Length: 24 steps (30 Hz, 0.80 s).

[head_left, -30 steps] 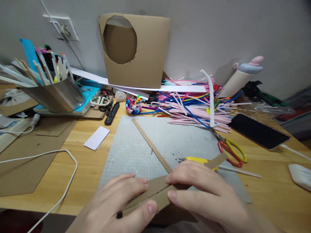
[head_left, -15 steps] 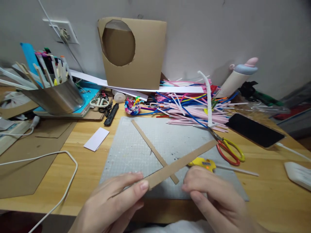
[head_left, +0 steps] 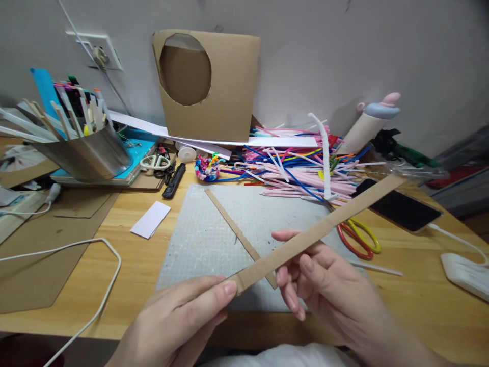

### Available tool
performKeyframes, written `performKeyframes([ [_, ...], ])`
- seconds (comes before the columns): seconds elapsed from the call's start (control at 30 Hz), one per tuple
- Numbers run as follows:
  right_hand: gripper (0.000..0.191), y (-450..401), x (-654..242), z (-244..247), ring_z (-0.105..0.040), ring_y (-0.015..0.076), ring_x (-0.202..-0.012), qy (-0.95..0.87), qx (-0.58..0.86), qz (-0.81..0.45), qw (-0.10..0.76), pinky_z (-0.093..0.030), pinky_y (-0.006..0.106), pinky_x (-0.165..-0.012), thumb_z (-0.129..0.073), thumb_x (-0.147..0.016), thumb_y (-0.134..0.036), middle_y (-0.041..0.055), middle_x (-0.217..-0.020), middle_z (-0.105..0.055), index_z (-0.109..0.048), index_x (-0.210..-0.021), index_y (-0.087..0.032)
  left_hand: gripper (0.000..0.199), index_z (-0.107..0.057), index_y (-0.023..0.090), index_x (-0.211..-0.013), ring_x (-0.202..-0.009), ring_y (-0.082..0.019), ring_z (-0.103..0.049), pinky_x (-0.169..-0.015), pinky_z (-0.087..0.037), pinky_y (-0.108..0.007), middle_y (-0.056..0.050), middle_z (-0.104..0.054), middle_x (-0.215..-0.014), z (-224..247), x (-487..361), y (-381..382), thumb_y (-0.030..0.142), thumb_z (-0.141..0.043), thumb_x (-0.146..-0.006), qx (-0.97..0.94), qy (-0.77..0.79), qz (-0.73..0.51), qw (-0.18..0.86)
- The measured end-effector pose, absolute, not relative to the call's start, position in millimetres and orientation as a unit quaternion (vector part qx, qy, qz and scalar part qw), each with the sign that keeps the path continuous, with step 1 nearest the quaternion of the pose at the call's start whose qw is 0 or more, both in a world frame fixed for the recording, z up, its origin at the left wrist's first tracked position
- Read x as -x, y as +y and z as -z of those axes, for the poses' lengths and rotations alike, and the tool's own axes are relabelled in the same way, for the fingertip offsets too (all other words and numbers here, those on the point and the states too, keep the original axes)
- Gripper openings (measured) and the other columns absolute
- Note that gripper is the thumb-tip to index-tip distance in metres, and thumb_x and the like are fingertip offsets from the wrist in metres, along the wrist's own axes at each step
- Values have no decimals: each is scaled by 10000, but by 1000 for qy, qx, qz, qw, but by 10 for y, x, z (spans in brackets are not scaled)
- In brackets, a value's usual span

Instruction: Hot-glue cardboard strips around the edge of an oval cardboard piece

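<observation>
A long cardboard strip (head_left: pixel 317 229) slants up to the right above the grey cutting mat (head_left: pixel 191 229). Its lower left end is pinched between the thumb and fingers of my left hand (head_left: pixel 187 316). My right hand (head_left: pixel 324 285) is just below and behind the middle of the strip, palm up, its fingers apart; whether they touch the strip is unclear. A thinner cardboard strip (head_left: pixel 233 227) lies diagonally on the mat, its near end partly behind the held one. Red and yellow scissors (head_left: pixel 361 239) lie at the mat's right edge, partly covered by the held strip.
At the back are a cardboard box with a round hole (head_left: pixel 233 86) and many pipe cleaners (head_left: pixel 298 176). A metal holder (head_left: pixel 87 158) stands left, near a white card (head_left: pixel 151 219) and cable (head_left: pixel 114 255). A black phone (head_left: pixel 408 209) lies right.
The held strip now reaches farther up and right, over the scissors and phone. My right hand has opened from a curl and moved up beneath it, covering the yellow tool.
</observation>
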State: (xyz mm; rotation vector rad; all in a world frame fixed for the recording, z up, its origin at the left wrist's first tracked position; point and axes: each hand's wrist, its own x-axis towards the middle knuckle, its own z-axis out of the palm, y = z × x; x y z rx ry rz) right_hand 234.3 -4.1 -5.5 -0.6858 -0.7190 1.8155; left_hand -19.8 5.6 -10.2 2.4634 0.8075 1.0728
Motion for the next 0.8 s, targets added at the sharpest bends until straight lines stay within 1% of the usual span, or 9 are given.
performKeyframes([
  [0.1, 247, 17, -2299, -120, -692, 94, -619, -362, 287, -709, 533, -566, 183, -591, -786, -922, -364, 18, -783, -771, -752, -1140, -253, 411, -576, 265, -1373, -915, -125, -786, -775, -619, -132, -32, -796, -1116, 97, 206, 63, 160, -569, -976, -871, 282, -363, 174],
  [0.23, 238, 68, -2174, -324, -640, 106, -640, -449, 300, -661, 520, -557, 190, -581, -763, -935, -351, -4, -769, -701, -728, -1151, -256, 410, -566, 235, -1376, -978, -111, -773, -845, -600, -129, -38, -780, -1167, 98, 217, 51, 133, -546, -979, -875, 282, -352, 175],
  [0.3, 220, 90, -2106, -397, -617, 104, -671, -487, 307, -644, 503, -544, 189, -605, -724, -954, -266, -18, -786, -660, -691, -1171, -257, 403, -557, 240, -1384, -1001, -112, -769, -863, -598, -135, -37, -775, -1186, 101, 212, 46, 142, -530, -994, -875, 284, -349, 179],
  [0.37, 196, 119, -2057, -441, -607, 103, -714, -535, 311, -623, 479, -536, 200, -654, -625, -984, -171, -19, -815, -645, -679, -1158, -243, 385, -550, 255, -1384, -992, -111, -772, -856, -600, -135, -31, -779, -1178, 109, 209, 48, 166, -516, -1011, -874, 286, -346, 184],
  [0.5, 349, 172, -2050, -487, -630, 137, -828, -688, 273, -508, 440, -549, 269, -767, -436, -953, -28, 35, -913, -665, -721, -1086, -179, 339, -555, 277, -1362, -828, -90, -788, -764, -599, -101, 10, -813, -1036, 166, 248, 53, 212, -503, -1033, -877, 287, -342, 176],
  [0.57, 407, 166, -2088, -522, -651, 166, -905, -749, 244, -446, 424, -563, 302, -816, -419, -912, 0, 79, -995, -681, -728, -1132, -147, 360, -531, 290, -1399, -783, -96, -791, -736, -607, -113, 21, -818, -1015, 211, 295, 44, 238, -500, -1043, -881, 288, -340, 159],
  [0.67, 381, 102, -2165, -585, -651, 192, -1072, -806, 233, -391, 379, -545, 310, -950, -474, -959, -37, 133, -1147, -696, -695, -1265, -84, 390, -507, 328, -1436, -652, -99, -766, -627, -606, -133, 40, -811, -902, 268, 364, 23, 272, -495, -1050, -885, 291, -340, 131],
  [0.73, 334, 50, -2210, -599, -610, 193, -1184, -836, 226, -360, 347, -470, 298, -1072, -540, -1026, -145, 136, -1228, -698, -665, -1327, -72, 379, -527, 337, -1420, -562, -94, -726, -544, -580, -135, 47, -793, -817, 291, 377, 15, 274, -497, -1047, -887, 289, -334, 138],
  [0.8, 351, 17, -2237, -568, -581, 194, -1221, -854, 211, -330, 342, -406, 309, -1133, -549, -1060, -261, 118, -1250, -707, -645, -1353, -92, 360, -562, 326, -1380, -586, -102, -735, -568, -590, -145, 31, -803, -861, 299, 350, 25, 245, -517, -1032, -883, 285, -338, 159],
])
